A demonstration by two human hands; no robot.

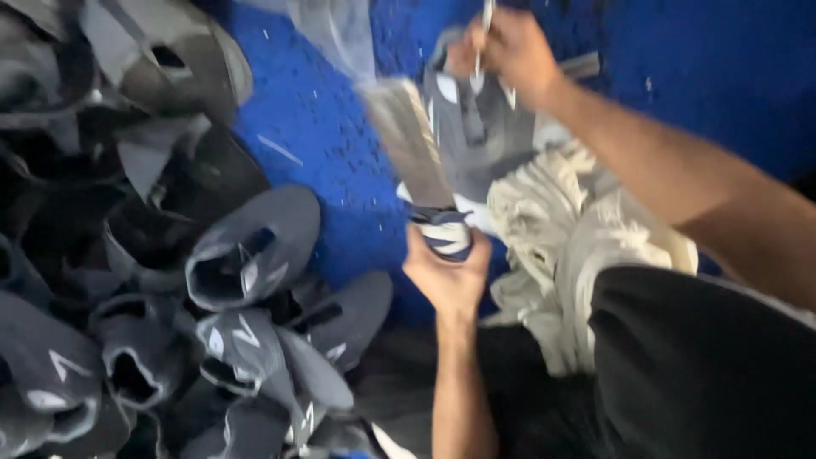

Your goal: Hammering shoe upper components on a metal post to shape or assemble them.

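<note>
A heap of dark grey shoe uppers (212, 289) lay piled along the left, soft knit shells slumped over one another. Just right of it, the left hand (446, 276) was clenched around the lower end of a grey shoe upper (416, 144), stretched taut over the blue surface (323, 127). It looked light, limp and easily creased, so gripping its ends seemed the surest hold. Further right, the right hand (510, 47) pinched a thin metal tool (484, 34) over another grey upper (476, 127); the tool's kind was too blurred to tell. Crumpled cream cloth (578, 229) lay beside it, leaving open blue room at the far right.
</note>
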